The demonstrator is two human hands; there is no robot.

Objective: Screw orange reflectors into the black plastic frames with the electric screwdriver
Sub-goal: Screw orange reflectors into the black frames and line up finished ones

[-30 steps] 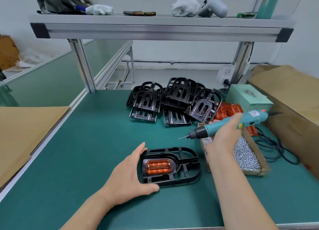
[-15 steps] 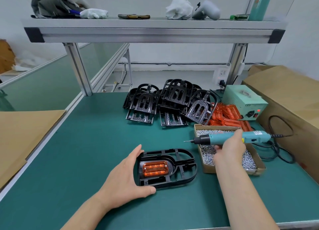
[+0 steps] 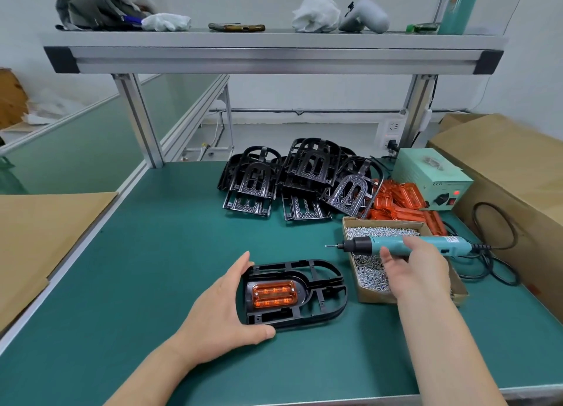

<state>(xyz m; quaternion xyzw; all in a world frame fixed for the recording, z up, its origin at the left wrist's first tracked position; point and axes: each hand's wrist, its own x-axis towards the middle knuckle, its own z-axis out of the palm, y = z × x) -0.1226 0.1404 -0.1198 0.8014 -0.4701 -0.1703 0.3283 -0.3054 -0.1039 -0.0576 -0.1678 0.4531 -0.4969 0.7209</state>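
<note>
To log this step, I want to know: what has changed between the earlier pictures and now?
The right hand brought the electric screwdriver down, from tilted upward to level, over the box of screws; its fingers now reach toward the screws. The left hand still holds the end of the black frame, orange reflector seated inside.

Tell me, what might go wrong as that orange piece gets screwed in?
The left hand grips the black frame beside the orange reflector; a slipping bit could hit that hand. The right hand holds the electric screwdriver over the open screw box; a bump might scatter screws. Its looped cord could snag.
</note>
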